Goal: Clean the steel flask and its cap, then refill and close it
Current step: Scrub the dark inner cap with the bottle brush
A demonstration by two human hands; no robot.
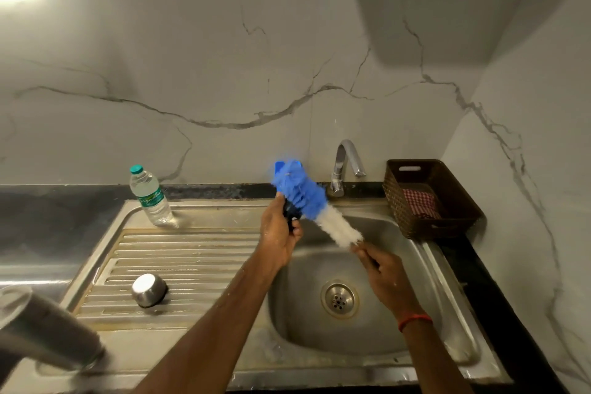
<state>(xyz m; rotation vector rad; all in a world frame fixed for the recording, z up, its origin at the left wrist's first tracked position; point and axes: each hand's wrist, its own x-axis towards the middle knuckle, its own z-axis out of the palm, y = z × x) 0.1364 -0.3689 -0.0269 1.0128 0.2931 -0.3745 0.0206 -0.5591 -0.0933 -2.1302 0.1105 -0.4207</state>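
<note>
The left hand (281, 233) has its fingers closed around a small dark object (290, 213), held above the far left rim of the sink (377, 352); what that object is cannot be told. The right hand (383, 272) has its fingers pinched together on the thin handle of one bottle brush (315, 205). The brush lies on a slant, its long axis running from the right hand up and to the left, white bristles nearest that hand and the blue bristle end farthest, blurred, just beside the dark object. A red thread circles the right wrist.

One steel flask (48, 329) lies at the near left corner, blurred, its long axis slanted with the open top up-left and the base down-right by the sink rim. One steel cap (149, 290) sits dome upward on the ribbed draining board (179, 253), well apart from both hands. One clear plastic water bottle (150, 197) with a green cap stands at the far edge of the draining board, leaning slightly. One chrome tap (347, 163) rises behind the bowl. One brown woven basket (428, 198) rests on the dark tabletop (499, 285) at the right, with a checked red cloth (417, 201) inside.

The sink is stainless steel with a single drain (339, 298). White marble-veined wall panels (224, 57) rise behind and to the right.
</note>
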